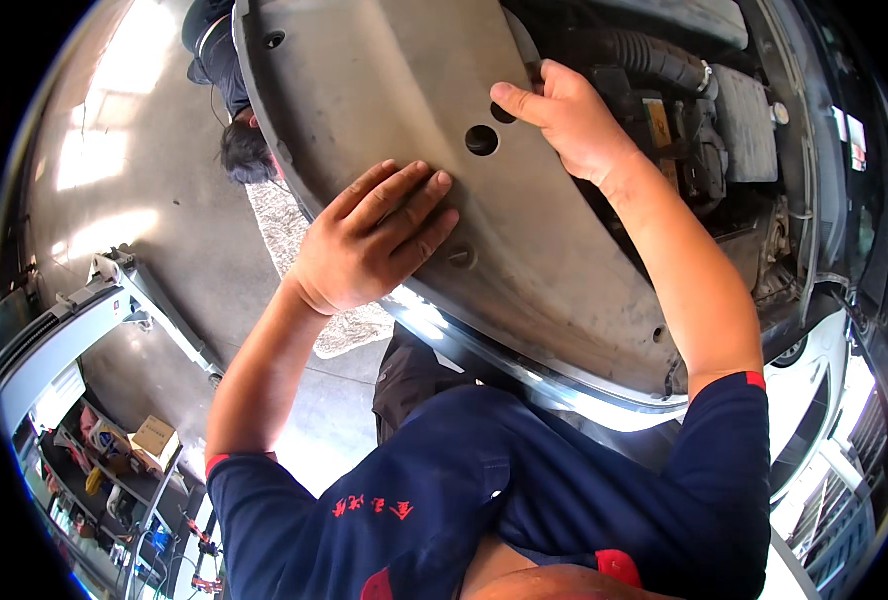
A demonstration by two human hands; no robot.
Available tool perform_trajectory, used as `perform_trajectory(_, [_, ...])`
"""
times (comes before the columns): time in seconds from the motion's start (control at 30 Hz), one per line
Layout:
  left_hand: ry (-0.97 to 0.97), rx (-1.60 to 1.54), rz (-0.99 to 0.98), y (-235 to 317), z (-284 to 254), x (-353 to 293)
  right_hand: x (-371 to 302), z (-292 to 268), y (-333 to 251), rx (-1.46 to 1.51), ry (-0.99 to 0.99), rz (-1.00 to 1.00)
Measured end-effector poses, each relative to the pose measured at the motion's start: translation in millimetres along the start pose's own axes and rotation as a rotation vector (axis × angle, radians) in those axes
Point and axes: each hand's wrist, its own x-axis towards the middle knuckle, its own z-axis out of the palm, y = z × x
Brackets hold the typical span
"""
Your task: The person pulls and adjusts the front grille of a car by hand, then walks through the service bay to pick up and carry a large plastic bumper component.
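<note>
A large dusty grey-brown plastic cover panel spans the front of a car's engine bay. My left hand rests palm down on it near its front edge, fingers stretched out and holding nothing. At the panel's rear edge my right hand grips it, thumb on top beside a dark hole and the other fingers mostly hidden. Close to that thumb is a round black opening in the panel. A small round fastener sits near my left fingertips.
Behind the panel lie a ribbed black air hose and a grey box-like engine part. Another person is low by the car's far-left side. A lift arm stands left, above a cluttered shelf. A white car is at right.
</note>
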Motion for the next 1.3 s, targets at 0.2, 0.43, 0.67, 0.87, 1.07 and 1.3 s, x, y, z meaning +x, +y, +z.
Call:
perform_trajectory(0.2, [0.009, -0.006, -0.018, 1.3, 0.0, 4.6, 8.9, -8.9, 16.9, 0.018, -0.019, -0.039])
perform_trajectory(0.43, [0.002, -0.008, -0.059, 3.2, -0.5, 3.2, 10.2, -14.4, 12.5, -0.123, -0.06, -0.005])
perform_trajectory(0.67, [-0.046, -0.05, -0.099, 4.5, -8.8, 7.5, 12.7, -14.5, 24.6, 0.014, -0.096, -0.01])
perform_trajectory(0.87, [0.0, -0.041, -0.061, 5.4, -11.5, 3.1, -2.5, 1.1, 10.8, -0.047, -0.04, 0.006])
perform_trajectory(1.07, [-0.041, -0.039, -0.043, 8.0, -18.6, -1.6, -7.1, 6.8, 13.1, -0.296, 0.079, -0.127])
perform_trajectory(1.3, [-0.234, 0.044, -0.134, 52.2, -43.7, -34.7, -7.3, 2.1, 19.4, -0.468, 0.134, -0.075])
